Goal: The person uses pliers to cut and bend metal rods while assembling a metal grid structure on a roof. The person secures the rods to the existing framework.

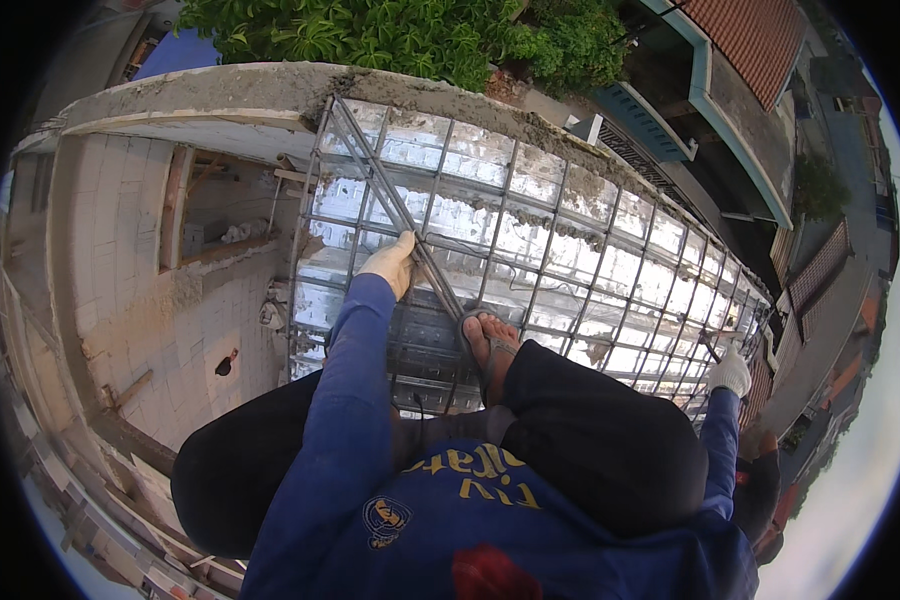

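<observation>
My left hand [390, 265], in a pale glove, is closed around a pair of long steel bars [370, 170] lying diagonally over the rebar mesh [545, 245]. These bars run from the far left corner of the mesh down to my sandalled foot [493, 345]. Far out to the right, my gloved right hand [732, 372] is closed at the mesh's right end. A thin dark tool-like piece [711, 346] shows beside its fingers; its kind is too small to make out. Shiny ribbed metal decking [415, 137] lies under the mesh.
A rough concrete beam [210, 95] borders the decking's far side. At left, a deep drop opens beside a pale block wall [120, 250]. Beyond the far edge stand leafy trees [370, 35] and a tiled roof [745, 40]. Another person [760, 490] is partly visible at lower right.
</observation>
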